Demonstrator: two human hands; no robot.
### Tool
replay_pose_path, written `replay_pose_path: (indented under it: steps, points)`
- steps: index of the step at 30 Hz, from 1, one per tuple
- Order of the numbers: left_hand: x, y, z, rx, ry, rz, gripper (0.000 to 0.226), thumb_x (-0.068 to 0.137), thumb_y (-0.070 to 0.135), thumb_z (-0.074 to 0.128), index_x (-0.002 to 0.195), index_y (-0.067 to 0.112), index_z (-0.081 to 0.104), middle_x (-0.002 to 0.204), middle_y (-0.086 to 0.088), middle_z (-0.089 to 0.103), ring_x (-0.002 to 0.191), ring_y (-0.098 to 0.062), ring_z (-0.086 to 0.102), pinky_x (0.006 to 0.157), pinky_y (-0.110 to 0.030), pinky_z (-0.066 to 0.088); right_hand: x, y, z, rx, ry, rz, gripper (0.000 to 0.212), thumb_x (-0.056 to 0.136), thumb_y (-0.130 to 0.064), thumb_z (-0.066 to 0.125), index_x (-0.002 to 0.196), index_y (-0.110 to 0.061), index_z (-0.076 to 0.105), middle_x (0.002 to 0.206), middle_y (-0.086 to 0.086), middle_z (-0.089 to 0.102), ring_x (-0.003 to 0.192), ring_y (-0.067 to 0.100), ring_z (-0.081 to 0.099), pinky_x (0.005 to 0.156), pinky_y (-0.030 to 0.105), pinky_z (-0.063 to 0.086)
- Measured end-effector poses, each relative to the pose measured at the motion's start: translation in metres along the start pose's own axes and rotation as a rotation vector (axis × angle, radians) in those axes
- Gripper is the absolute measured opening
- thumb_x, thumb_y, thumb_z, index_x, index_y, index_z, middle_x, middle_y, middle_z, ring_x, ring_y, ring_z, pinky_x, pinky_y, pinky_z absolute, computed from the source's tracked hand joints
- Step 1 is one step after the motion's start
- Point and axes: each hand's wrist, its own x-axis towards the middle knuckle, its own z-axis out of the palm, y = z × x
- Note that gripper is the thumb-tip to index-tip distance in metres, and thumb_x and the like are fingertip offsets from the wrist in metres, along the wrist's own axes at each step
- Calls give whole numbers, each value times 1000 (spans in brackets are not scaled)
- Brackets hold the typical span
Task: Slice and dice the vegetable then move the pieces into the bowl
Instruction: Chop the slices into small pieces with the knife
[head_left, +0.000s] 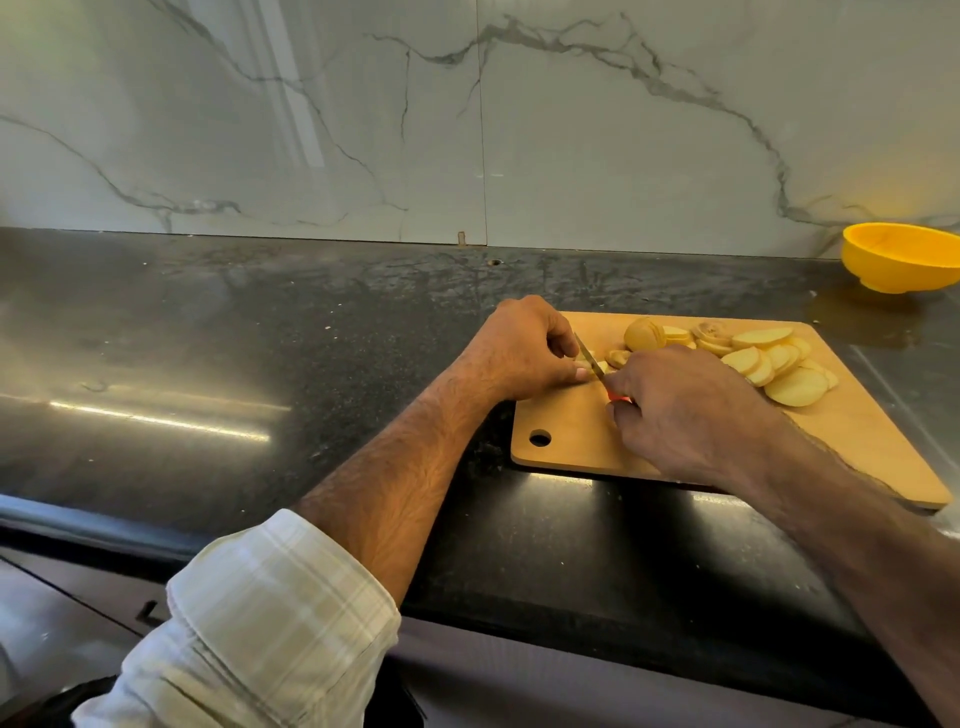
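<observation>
A wooden cutting board (571, 441) lies on the dark counter at the right. Several pale round potato slices (779, 364) are spread over its far right part, beside an uncut potato end (643, 334). My left hand (524, 348) curls its fingers over a small stack of slices (597, 366) at the board's far left. My right hand (685, 410) grips a knife with a red handle (618, 398); its thin blade (589, 356) points away from me, down on that stack. A yellow bowl (904, 257) stands at the far right by the wall.
The dark stone counter (260, 338) stretches wide to the left of the board. A marble wall (467, 119) closes the back. The counter's front edge runs just under my forearms. The board has a hanging hole (540, 438) near its front left corner.
</observation>
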Motion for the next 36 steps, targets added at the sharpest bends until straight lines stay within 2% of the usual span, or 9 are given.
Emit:
replay_pose_path:
  steps: [3,5,7,10,13,19,25,36]
  points:
    - [0,2,0,-6,-1,-7,21,83,33,90,99,22,84,95,12,75,90,-4,68,86,-27,62,6,-2,-1,26,32,8,9,96,-35,61,94,-27,61,86,-7,55,82,16,53,67,31,45]
    - [-1,4,0,-17,2,-10,19,82,33,91,97,23,84,93,14,75,88,-2,68,85,-26,62,11,-7,-4,63,29,25,12,96,-30,63,90,-28,53,82,-8,50,76,13,49,64,29,40]
    - [-1,4,0,-27,12,-19,18,81,33,91,95,25,84,91,15,75,87,-1,69,85,-26,62,12,-9,-4,85,41,36,14,97,-30,64,93,-28,52,82,-8,48,78,13,49,65,29,41]
    - [-3,4,-1,-38,8,-28,21,80,32,92,98,24,84,94,15,76,89,-1,69,86,-24,61,7,-3,4,66,51,26,8,96,-33,61,99,-25,63,88,-6,55,86,17,54,70,33,48]
    - [-3,2,-5,-38,-10,-25,23,82,29,91,103,23,83,99,13,76,92,-1,69,88,-22,59,0,8,7,59,84,12,21,98,-38,56,108,-26,70,97,-6,63,90,19,57,72,35,49]
    - [-2,-2,-8,-37,-19,-46,19,84,29,90,100,24,83,96,13,75,90,-2,69,86,-20,58,-6,9,2,103,190,-14,27,104,-41,52,118,-30,72,95,-9,65,82,10,55,66,31,46]
    - [-1,-4,-7,-75,-23,-24,14,84,23,90,96,25,84,97,13,76,92,-3,70,88,-22,59,-6,-5,7,54,90,-3,25,104,-41,52,120,-29,68,100,-8,58,93,14,55,73,31,46]
    - [2,-7,-5,-78,-13,-34,12,83,23,90,93,26,83,92,14,75,88,-2,69,82,-19,58,7,-21,-4,48,46,23,18,98,-29,63,113,-20,66,83,-7,47,87,17,52,71,31,45]
